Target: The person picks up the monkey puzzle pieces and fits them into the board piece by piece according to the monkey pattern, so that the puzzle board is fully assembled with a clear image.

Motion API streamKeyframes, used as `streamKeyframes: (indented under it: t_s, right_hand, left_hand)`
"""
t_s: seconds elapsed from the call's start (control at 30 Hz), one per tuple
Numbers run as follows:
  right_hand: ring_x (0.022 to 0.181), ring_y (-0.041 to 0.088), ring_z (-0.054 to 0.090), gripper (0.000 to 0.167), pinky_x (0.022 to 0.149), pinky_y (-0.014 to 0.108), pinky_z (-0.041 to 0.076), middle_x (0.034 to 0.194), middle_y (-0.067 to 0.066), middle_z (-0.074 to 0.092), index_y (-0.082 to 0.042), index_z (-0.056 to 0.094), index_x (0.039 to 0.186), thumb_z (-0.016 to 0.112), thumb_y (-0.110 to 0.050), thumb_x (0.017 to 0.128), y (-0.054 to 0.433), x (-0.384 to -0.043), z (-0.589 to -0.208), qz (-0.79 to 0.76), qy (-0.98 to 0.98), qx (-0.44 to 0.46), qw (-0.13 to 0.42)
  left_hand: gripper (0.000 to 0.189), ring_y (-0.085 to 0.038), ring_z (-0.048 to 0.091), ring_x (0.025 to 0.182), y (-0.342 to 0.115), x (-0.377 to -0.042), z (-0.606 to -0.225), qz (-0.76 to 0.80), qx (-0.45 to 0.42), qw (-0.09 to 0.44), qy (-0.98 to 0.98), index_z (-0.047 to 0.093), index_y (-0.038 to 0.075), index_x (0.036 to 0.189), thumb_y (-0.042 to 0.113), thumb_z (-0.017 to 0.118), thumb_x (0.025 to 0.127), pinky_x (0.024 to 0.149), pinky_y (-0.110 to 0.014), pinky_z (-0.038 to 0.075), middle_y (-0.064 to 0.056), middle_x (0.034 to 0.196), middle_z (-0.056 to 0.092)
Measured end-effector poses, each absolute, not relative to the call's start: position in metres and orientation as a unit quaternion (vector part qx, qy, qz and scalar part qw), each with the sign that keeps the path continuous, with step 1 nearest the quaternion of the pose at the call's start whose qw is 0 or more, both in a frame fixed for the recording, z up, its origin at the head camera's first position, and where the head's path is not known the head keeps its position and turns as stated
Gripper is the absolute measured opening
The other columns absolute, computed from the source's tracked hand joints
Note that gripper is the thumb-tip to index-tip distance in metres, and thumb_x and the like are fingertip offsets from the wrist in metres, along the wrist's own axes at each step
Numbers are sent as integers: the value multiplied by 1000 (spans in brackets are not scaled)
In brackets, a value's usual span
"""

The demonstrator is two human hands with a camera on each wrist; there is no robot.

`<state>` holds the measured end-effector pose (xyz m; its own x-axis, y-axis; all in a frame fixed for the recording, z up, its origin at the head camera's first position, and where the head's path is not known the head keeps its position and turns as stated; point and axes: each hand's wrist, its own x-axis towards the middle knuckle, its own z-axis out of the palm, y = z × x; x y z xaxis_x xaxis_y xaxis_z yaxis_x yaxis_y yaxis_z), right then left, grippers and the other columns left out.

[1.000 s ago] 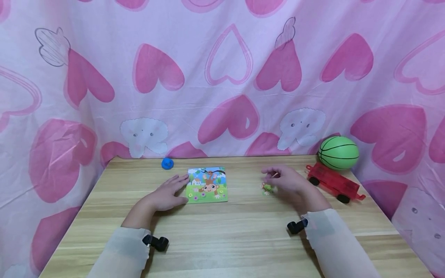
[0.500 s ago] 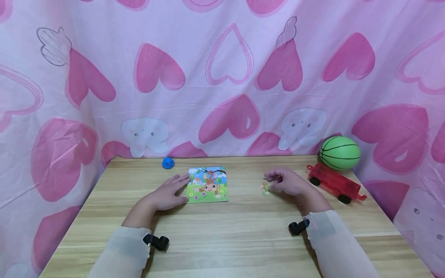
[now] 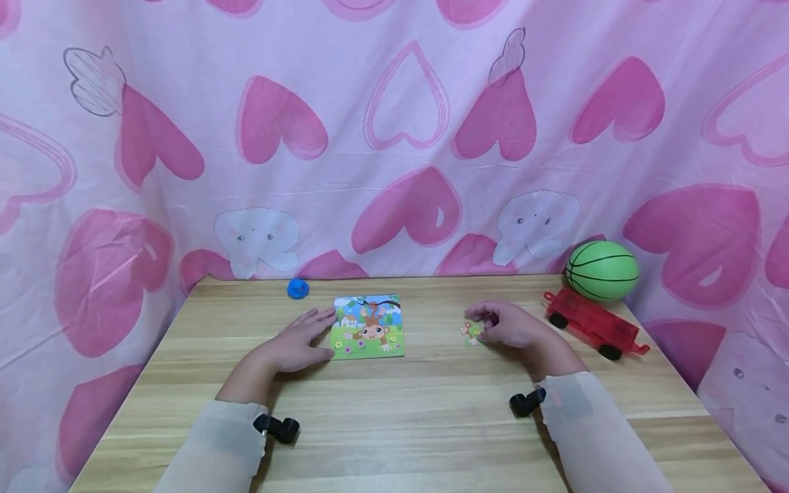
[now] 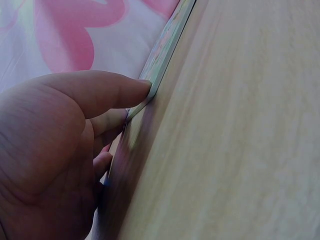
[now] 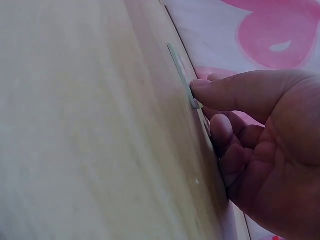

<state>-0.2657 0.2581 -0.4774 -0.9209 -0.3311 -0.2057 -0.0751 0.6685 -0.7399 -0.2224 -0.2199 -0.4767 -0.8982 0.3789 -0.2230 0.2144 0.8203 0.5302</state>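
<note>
A square puzzle board [image 3: 370, 327] with a monkey picture lies flat on the wooden table. Along its left side rests my left hand [image 3: 292, 344], fingers fairly straight; in the left wrist view the thumb [image 4: 132, 91] touches the board's near corner. To the right of the board, a small green puzzle piece [image 3: 470, 332] with part of a picture sits at table level. My right hand [image 3: 508, 325] has thumb and curled fingers at its right end. In the right wrist view the thumb [image 5: 210, 92] meets the thin piece [image 5: 180, 72]; the index finger is partly hidden behind it.
A blue round toy [image 3: 298, 289] is at the back left. On the right stand a red toy wagon [image 3: 588, 320] with black wheels and a green ball [image 3: 603, 270] behind it. A pink heart-patterned curtain [image 3: 333, 192] hangs behind the table's back edge.
My right hand has settled slightly lower at the puzzle piece, which has shifted a little and looks flatter. The left hand and the board have stayed in place.
</note>
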Motion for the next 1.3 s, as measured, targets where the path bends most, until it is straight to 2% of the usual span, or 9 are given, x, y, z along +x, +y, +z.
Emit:
streamKeyframes:
  t_s: [0.43, 0.77, 0.93, 1.17, 1.3]
  right_hand:
    - [98, 23, 52, 49, 80, 27, 47, 116, 9, 65, -11, 73, 133, 88, -10, 87, 256, -263, -476, -366, 908, -113, 173]
    - [103, 24, 53, 50, 87, 32, 48, 118, 9, 66, -11, 73, 134, 88, -8, 86, 253, -264, -474, -354, 913, -99, 179]
    - [104, 25, 54, 44, 87, 32, 49, 116, 9, 65, -12, 71, 128, 86, -6, 87, 250, -264, -472, -361, 911, -95, 174]
    - [101, 23, 59, 25, 80, 30, 56, 111, 8, 68, -12, 70, 121, 74, -5, 97, 239, -260, -465, -393, 897, -115, 167]
    - [102, 22, 61, 22, 80, 30, 57, 111, 6, 70, -15, 71, 120, 73, -9, 99, 223, -258, -460, -412, 887, -113, 174]
  left_hand:
    - [84, -40, 6, 170, -219, -223, -478, 256, 157, 160, 940, 33, 23, 170, 45, 71, 98, 131, -74, 14, 2, 181, 23]
    - [85, -39, 5, 170, -218, -223, -477, 250, 156, 165, 941, 31, 23, 170, 45, 71, 98, 132, -73, 14, 1, 181, 22]
    - [85, -38, 5, 170, -219, -223, -477, 253, 153, 166, 941, 31, 24, 170, 45, 71, 98, 132, -73, 14, 3, 181, 22]
    - [84, -40, 6, 170, -219, -223, -478, 256, 153, 161, 941, 32, 23, 170, 44, 71, 98, 131, -74, 15, 1, 181, 23]
    - [85, -40, 6, 170, -218, -223, -477, 256, 152, 163, 941, 32, 24, 170, 45, 71, 98, 131, -75, 15, 2, 181, 23]
